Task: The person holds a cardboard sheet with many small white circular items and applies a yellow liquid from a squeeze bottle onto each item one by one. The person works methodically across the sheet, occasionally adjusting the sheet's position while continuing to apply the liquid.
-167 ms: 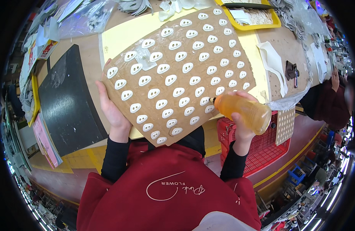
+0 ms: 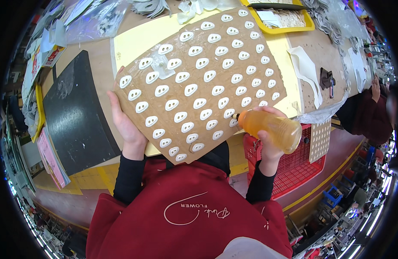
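Gripping flat cardboard sheet [image 2: 199,77], translucent amber bottle [image 2: 272,128]

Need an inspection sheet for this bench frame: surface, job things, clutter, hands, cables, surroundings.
Surface: wooden bench with a yellow sheet and a black mat.
Job's things: brown board covered in rows of white oval pieces; orange squeeze bottle, nozzle at the board's lower right edge.
Clutter: yellow tray, plastic bags, white scraps, red basket.
Grippers: left hand holds the board's left edge; right hand grips the bottle.
Cables: nothing seen.
Surroundings: another person at right.
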Demonstrator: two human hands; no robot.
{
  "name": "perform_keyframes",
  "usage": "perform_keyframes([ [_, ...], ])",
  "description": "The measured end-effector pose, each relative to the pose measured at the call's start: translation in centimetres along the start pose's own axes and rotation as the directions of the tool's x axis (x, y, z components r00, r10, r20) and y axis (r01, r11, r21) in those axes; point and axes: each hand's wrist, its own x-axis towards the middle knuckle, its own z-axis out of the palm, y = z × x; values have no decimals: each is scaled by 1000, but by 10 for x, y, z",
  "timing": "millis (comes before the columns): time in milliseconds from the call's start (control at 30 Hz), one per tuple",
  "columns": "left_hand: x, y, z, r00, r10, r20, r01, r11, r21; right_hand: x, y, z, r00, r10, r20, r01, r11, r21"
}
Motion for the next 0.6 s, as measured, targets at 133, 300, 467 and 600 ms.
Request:
perform_keyframes([
  [133, 1, 0, 0, 1000, -6, -16, 6, 1000, 0, -4, 4, 2, 995, 89, 43, -95, 981, 167],
  [300, 6, -1, 0, 1000, 13, 25, -13, 1000, -6, 7, 13, 4, 997, 63, -53, -36, 910, 414],
  [467, 7, -2, -2, 999, 23, 23, -22, 999, -32, 9, 15, 13, 984, -51, -171, 79, 984, 159],
  [600, 8, -3, -3, 999, 25, 30, -24, 999, -34, 12, 18, 18, 989, -69, -129, 87, 987, 138],
])
